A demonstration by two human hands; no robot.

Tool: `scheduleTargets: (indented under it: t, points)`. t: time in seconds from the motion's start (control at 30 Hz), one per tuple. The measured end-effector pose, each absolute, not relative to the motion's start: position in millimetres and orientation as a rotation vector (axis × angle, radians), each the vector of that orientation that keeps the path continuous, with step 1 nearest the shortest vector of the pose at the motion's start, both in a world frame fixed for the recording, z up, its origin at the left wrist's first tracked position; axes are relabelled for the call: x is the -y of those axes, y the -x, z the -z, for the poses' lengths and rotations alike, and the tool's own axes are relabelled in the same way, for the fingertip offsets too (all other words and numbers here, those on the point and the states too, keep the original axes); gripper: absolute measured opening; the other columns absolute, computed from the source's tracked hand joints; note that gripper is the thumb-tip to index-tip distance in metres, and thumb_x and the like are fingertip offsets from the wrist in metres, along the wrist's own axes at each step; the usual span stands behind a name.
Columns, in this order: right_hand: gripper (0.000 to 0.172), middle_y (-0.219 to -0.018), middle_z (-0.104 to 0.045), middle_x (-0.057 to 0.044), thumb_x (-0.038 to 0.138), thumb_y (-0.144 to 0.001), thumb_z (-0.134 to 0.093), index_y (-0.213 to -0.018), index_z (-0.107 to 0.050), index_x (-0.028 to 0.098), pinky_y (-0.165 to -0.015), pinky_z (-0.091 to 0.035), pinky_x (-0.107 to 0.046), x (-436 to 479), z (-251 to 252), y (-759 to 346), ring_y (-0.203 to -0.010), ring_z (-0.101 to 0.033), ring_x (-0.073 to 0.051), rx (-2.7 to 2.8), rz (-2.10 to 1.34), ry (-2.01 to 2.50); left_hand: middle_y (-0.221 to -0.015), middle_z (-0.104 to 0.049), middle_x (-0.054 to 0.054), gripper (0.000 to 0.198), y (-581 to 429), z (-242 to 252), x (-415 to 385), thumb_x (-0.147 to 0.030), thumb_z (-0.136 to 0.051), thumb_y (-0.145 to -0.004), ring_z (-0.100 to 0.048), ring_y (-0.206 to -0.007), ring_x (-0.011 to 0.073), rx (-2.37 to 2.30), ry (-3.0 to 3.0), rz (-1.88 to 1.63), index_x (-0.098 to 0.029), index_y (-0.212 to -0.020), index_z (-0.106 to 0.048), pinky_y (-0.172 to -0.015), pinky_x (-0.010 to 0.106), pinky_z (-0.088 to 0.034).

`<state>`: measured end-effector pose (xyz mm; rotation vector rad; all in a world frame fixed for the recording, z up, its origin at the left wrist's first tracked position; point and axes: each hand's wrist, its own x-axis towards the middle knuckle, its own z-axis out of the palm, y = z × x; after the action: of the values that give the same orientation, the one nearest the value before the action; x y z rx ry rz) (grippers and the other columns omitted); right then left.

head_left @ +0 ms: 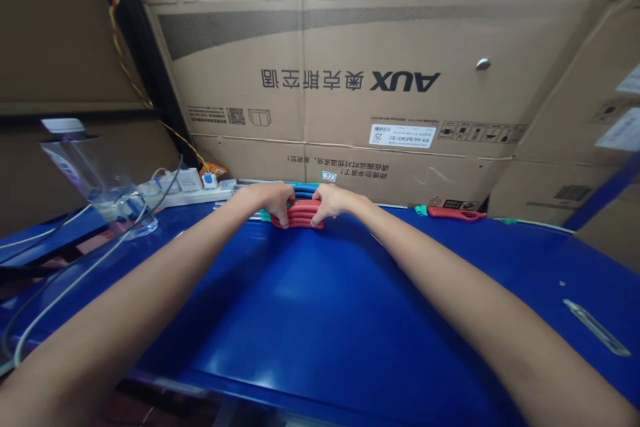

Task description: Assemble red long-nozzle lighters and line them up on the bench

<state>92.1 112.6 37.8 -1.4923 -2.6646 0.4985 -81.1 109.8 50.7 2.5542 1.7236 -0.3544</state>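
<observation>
**Left hand (269,203) and right hand (331,205) clenched on a coil of red tubing (298,219) at the far edge of the worktop (325,300)**

Coil lying flat, midway along that edge, close against a cardboard box (325,80) printed AUX. Both hands grasping it from opposite sides, fingers hooked over the top loops, fingertips nearly meeting above the middle. Blue tubing (305,191) just behind the coil, partly hidden by the hands; a small teal piece (265,215) at the coil's left end. Toward the left, a white power strip (185,195) with plugs in it, and just in front of it a clear plastic jug (107,190) holding a little liquid. Toward the right, a red-handled tool (455,213) along the same edge.

Likely risks, as a judgement: loops springing apart under a loosened grip, with no tie visible around them; the blue tubing dragged along by a sideways pull on the coil; the jug tipped by a knock from the left forearm, with liquid running onto the power strip. Also a loose grey cable (75,287) near the left edge, a possible snag for that arm.
</observation>
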Motion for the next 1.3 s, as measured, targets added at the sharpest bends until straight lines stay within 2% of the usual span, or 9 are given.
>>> scheduleTargets:
  t: [0.27,0.43,0.6,0.9,1.17,1.3]
  points:
    - [0.028,-0.057,-0.057,0.002,0.035,-0.059,-0.079,-0.072,-0.061,0.017,-0.045,-0.042,-0.024,-113.0,-40.4,-93.9,-0.047,-0.054,-0.013,2.678,-0.490,1.505,-0.083,-0.068,0.004,0.061,88.1,-49.7,-116.3,-0.051,-0.078,-0.044,-0.063,-0.084,0.0258,-1.754,-2.603,0.304,-0.025,-0.099,-0.070,-0.058,0.026,-0.040]
    - [0.034,-0.062,-0.058,0.002,0.037,-0.058,-0.080,-0.079,-0.062,0.018,-0.045,-0.042,-0.024,-109.4,-41.1,-95.5,-0.047,-0.053,-0.012,2.656,-0.491,1.527,-0.082,-0.069,0.004,0.057,98.0,-41.4,-109.8,-0.051,-0.075,-0.053,-0.062,-0.073,0.0215,-1.759,-2.616,0.135,-0.024,-0.103,-0.067,-0.056,0.025,-0.039]
    - [0.040,-0.070,-0.061,0.000,0.038,-0.058,-0.081,-0.087,-0.062,0.017,-0.044,-0.041,-0.024,-108.3,-38.1,-95.8,-0.048,-0.054,-0.012,2.607,-0.475,1.564,-0.094,-0.070,0.004,0.053,103.7,-32.3,-95.6,-0.048,-0.075,-0.060,-0.064,-0.083,0.0225,-1.740,-2.680,-0.091,-0.024,-0.106,-0.065,-0.064,0.025,-0.042]
    - [0.037,-0.082,-0.063,-0.003,0.041,-0.056,-0.082,-0.079,-0.063,0.019,-0.048,-0.042,-0.023,-112.8,-26.8,-97.2,-0.058,-0.057,-0.013,2.525,-0.426,1.556,-0.104,-0.069,0.007,0.063,110.2,-24.2,-88.0,-0.042,-0.075,-0.062,-0.064,-0.094,0.0271,-1.747,-2.720,-0.107,-0.022,-0.119,-0.060,-0.074,0.029,-0.045]
    - [0.030,-0.064,-0.059,0.000,0.036,-0.060,-0.081,-0.075,-0.061,0.017,-0.048,-0.043,-0.024,-105.8,-30.5,-98.2,-0.053,-0.055,-0.013,2.501,-0.485,1.553,-0.105,-0.070,0.009,0.065,113.5,-25.3,-87.3,-0.045,-0.075,-0.062,-0.065,-0.093,0.0270,-1.726,-2.664,-0.181,-0.017,-0.119,-0.062,-0.075,0.030,-0.045]
    - [0.031,-0.062,-0.058,0.001,0.035,-0.062,-0.081,-0.077,-0.061,0.016,-0.046,-0.043,-0.024,-102.6,-31.6,-97.8,-0.049,-0.053,-0.012,2.491,-0.519,1.565,-0.103,-0.070,0.009,0.064,117.0,-25.3,-87.4,-0.046,-0.076,-0.061,-0.064,-0.091,0.0255,-1.687,-2.653,-0.272,-0.015,-0.116,-0.063,-0.075,0.029,-0.045]
